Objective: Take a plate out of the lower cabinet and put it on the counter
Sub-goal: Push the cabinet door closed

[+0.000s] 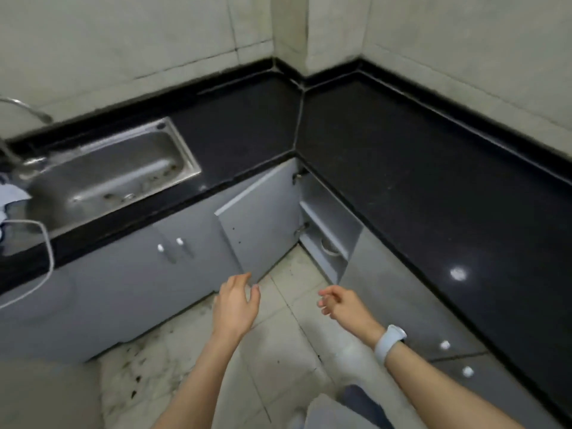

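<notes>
The grey lower cabinet (pixel 332 218) in the corner stands open, its door (pixel 263 218) swung out to the left. Inside, under a shelf, the white rim of a plate (pixel 328 246) shows; most of it is hidden. The black counter (pixel 418 181) runs above along both walls. My left hand (pixel 236 305) hovers over the floor just below the door's lower edge, fingers apart and empty. My right hand (pixel 340 305), with a white watch on the wrist, is loosely curled in front of the cabinet opening, holding nothing.
A steel sink (pixel 105 178) with a tap (pixel 18 113) is set in the counter at the left. A white cable (pixel 46 243) hangs over the counter edge. Closed doors with white knobs (pixel 170 244) flank the opening. The tiled floor (pixel 278 351) is stained.
</notes>
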A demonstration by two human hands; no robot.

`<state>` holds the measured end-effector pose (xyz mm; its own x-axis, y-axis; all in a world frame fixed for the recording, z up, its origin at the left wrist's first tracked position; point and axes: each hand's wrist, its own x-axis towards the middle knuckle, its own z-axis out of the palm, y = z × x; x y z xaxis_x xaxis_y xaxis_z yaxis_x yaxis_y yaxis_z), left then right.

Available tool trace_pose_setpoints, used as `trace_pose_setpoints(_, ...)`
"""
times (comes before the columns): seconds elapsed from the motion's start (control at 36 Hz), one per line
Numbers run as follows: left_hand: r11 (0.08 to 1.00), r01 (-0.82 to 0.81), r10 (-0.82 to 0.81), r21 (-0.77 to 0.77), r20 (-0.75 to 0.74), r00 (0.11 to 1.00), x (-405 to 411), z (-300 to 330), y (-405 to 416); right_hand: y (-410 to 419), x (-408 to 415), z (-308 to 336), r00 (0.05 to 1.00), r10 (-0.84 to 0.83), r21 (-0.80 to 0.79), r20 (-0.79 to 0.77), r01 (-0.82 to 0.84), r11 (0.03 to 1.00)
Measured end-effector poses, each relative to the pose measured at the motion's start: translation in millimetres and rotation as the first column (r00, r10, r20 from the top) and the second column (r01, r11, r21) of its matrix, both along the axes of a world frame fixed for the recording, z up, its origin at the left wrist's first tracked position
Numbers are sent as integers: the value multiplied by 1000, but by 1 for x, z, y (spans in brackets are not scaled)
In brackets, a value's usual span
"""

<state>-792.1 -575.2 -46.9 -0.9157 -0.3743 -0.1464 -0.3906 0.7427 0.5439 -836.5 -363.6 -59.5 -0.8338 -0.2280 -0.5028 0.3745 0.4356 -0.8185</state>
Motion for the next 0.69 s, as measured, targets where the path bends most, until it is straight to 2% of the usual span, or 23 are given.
trace_pose_setpoints(0.19, 998, -70, 70, -1, 7, 998, -32, -8, -81, -96, -60, -8, 983, 166, 94, -76, -159, 983)
trace_pose_setpoints(0.33, 994, -55, 55, -92, -3, 998, -96, -14, -140, -157, -125, -16, 955, 250, 222, -158, -212, 952)
trace_pose_setpoints(0.42, 987, -21, 28, -157, 46, 999, -143, -17, -172, -191, -171, -30, 935, 293, 303, -200, -226, 926)
trace_pose_setpoints(0.5, 979, 24, 0, -202, 118, 993, -181, -25, -197, -222, -211, -43, 885, 400, 420, -239, -277, 864)
trace_pose_setpoints(0.58, 959, 99, -51, -265, 182, 982, -210, -37, -216, -249, -239, -55, 786, 540, 520, -301, -339, 784)
trace_pose_setpoints(0.69, 935, 188, -110, -302, 259, 960, -232, -49, -227, -272, -256, -67, 647, 734, 690, -208, -435, 579)
